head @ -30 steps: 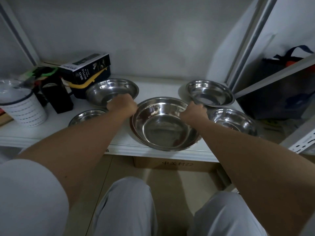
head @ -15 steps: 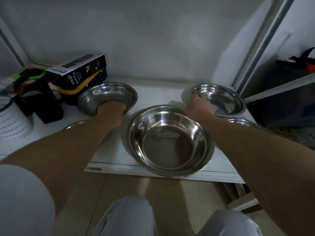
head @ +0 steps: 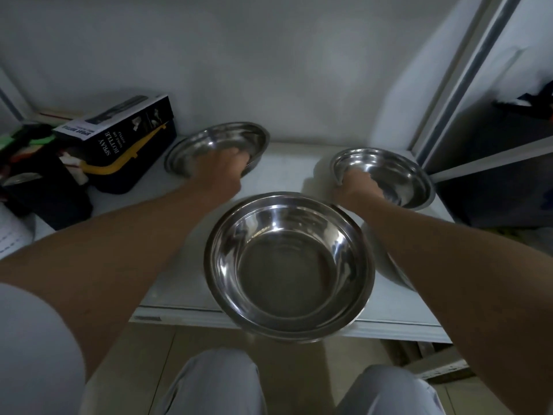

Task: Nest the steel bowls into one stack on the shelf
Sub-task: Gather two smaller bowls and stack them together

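Four steel bowls show in the head view, all on the white shelf (head: 185, 295). A large bowl (head: 288, 265) sits at the shelf's front edge, its rim hanging a little past that edge. Toward the back left, a wide bowl (head: 217, 146) is tilted, its far rim raised; the left hand (head: 223, 169) is clamped on its near rim, fingers curled inside. Toward the back right corner, a smaller bowl (head: 389, 175) is gripped at its near left rim by the right hand (head: 360, 187), closed over the edge. A fourth bowl (head: 386, 262) lies near the front right, mostly hidden under the right forearm, just beside the large bowl; whether they touch cannot be told. A black spray-bottle box (head: 125, 127) stands near the back left corner, close to the wide bowl.
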Demonstrator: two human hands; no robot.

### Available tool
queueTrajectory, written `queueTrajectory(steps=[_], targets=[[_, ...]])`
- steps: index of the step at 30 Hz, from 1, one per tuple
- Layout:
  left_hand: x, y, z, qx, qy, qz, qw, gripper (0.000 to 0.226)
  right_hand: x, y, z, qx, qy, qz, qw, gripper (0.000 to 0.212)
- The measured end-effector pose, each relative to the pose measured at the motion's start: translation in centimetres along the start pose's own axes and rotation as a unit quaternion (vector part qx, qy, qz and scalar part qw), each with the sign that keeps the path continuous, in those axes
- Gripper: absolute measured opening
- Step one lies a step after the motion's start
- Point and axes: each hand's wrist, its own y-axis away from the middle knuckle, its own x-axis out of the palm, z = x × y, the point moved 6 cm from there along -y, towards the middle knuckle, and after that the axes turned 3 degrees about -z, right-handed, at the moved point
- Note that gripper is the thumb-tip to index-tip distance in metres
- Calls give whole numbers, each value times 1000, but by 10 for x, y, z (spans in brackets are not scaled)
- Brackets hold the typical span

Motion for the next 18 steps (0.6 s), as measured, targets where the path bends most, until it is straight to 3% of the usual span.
queueTrajectory(steps=[5,9,13,18], targets=[[-3,-4,-10,19,0,-34,999,26,7,-6,4,-22,116,0,993,36],[1,-3,-8,33,-8,-48,998,21,-5,-1,18,-116,198,-45,972,36],[-7,-4,-2,36,-9,-74,997,18,-9,8,53,-180,204,-76,959,36],[-23,-7,11,27,-15,-97,995,14,13,29,114,-275,182,-59,942,38]])
